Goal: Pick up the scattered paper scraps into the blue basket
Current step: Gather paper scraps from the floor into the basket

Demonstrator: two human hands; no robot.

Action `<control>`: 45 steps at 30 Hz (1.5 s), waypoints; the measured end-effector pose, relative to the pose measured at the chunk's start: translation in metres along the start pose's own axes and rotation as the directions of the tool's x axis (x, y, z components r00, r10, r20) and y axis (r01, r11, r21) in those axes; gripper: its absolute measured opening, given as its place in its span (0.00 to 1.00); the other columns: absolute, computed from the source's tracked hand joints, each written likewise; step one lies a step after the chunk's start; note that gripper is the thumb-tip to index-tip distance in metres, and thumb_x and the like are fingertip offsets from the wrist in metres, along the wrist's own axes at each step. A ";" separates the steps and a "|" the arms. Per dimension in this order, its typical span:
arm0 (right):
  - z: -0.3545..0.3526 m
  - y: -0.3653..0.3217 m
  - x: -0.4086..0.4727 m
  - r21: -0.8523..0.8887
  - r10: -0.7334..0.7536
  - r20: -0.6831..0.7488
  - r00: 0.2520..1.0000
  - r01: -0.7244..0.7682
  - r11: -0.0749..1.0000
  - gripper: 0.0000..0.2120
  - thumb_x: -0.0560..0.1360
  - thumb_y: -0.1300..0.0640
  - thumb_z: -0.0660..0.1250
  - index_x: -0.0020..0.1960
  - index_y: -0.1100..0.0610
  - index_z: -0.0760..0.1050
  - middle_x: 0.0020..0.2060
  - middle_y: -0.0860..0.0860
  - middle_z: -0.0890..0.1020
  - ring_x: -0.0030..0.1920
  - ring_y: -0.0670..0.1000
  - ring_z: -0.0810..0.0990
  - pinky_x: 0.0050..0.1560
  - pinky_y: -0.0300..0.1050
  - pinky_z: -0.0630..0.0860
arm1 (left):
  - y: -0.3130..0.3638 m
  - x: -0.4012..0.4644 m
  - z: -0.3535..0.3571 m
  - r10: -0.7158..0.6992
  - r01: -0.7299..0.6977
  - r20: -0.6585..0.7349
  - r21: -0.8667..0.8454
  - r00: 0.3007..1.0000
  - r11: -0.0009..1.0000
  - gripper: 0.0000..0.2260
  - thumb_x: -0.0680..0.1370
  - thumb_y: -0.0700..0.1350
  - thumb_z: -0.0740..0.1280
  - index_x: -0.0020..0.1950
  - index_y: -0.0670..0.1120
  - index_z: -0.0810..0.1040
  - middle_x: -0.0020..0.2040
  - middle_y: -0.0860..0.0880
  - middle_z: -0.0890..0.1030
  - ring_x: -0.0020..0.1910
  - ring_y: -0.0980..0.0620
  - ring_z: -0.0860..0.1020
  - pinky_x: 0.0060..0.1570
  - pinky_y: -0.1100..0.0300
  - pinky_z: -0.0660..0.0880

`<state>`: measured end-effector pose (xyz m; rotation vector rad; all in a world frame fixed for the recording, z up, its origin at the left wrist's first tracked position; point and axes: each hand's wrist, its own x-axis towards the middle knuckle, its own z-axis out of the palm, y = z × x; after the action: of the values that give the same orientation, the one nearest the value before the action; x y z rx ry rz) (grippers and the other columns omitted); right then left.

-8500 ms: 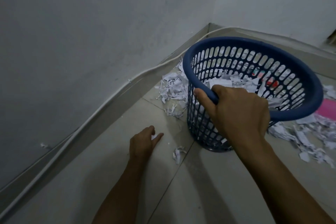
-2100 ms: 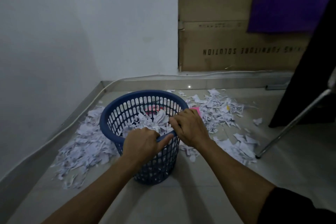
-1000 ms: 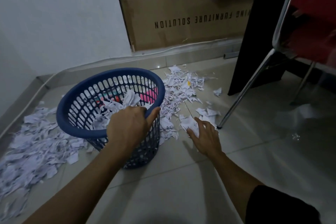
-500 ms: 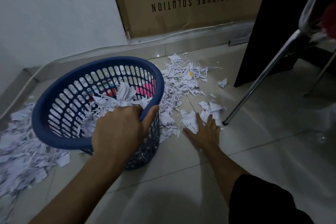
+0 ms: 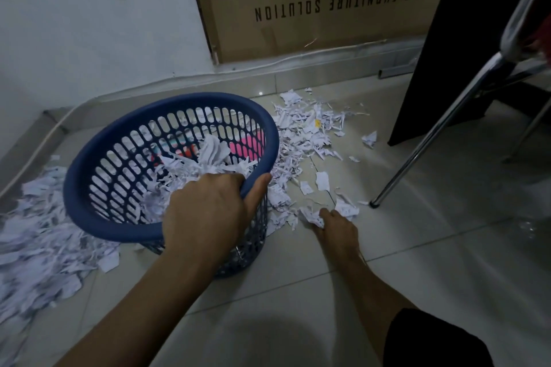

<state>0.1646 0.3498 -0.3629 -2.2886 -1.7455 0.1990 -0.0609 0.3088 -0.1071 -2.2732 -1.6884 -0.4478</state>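
Your left hand (image 5: pixel 208 217) grasps the near rim of the blue basket (image 5: pixel 98 217), fingers curled over the edge into the inside and thumb pressed along the outside; the basket stands on the tiled floor (image 5: pixel 417 292), tilted toward you, and holds a heap of white paper scraps (image 5: pixel 190 170) with something pink and red beneath them. Your right hand (image 5: pixel 337 229) is down on the floor just right of the basket's base, fingers curled around a small clump of scraps (image 5: pixel 310 216) that pokes out at the fingertips; it is grasping that clump. Loose scraps (image 5: pixel 322 182) lie immediately beyond and beside this hand; a denser spread (image 5: pixel 304 125) lies farther off, behind the basket's right side. A further large spread (image 5: pixel 38 232) covers the floor left of the basket, well apart from your right hand. A chair leg (image 5: pixel 432 137) of bright metal meets the floor just right of the scraps nearest your right hand; a cardboard box (image 5: pixel 313 3) leans against the wall behind.
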 end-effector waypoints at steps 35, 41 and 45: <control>-0.262 -0.240 0.004 0.758 -0.446 0.194 0.874 0.155 0.634 0.26 0.80 0.39 0.61 0.66 0.57 0.77 0.58 0.57 0.81 0.52 0.54 0.81 0.55 0.50 0.78 | -0.016 -0.034 -0.022 0.016 -0.017 0.136 0.003 0.991 1.000 0.28 0.79 0.68 0.49 0.43 0.49 0.78 0.37 0.49 0.79 0.35 0.49 0.79 0.39 0.55 0.78; -0.260 -0.239 0.009 0.504 -0.486 0.339 0.806 0.281 0.817 0.31 0.77 0.32 0.61 0.60 0.61 0.76 0.68 0.57 0.74 0.65 0.57 0.73 0.61 0.52 0.69 | -0.020 -0.034 -0.019 0.017 -0.015 0.113 -0.012 0.993 1.000 0.29 0.79 0.68 0.48 0.43 0.48 0.78 0.39 0.48 0.80 0.36 0.48 0.80 0.39 0.54 0.78; -0.264 -0.226 0.007 0.530 -0.500 0.189 0.845 0.341 0.776 0.32 0.75 0.31 0.63 0.67 0.55 0.76 0.69 0.52 0.75 0.67 0.53 0.74 0.64 0.51 0.72 | -0.024 -0.029 -0.022 0.013 -0.016 0.140 0.022 0.990 1.000 0.27 0.79 0.68 0.47 0.41 0.49 0.73 0.35 0.49 0.76 0.34 0.49 0.77 0.37 0.56 0.76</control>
<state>0.0256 0.3815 -0.0459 -1.5184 -2.0323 0.8505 -0.0932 0.2814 -0.0980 -2.3480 -1.7311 -0.2695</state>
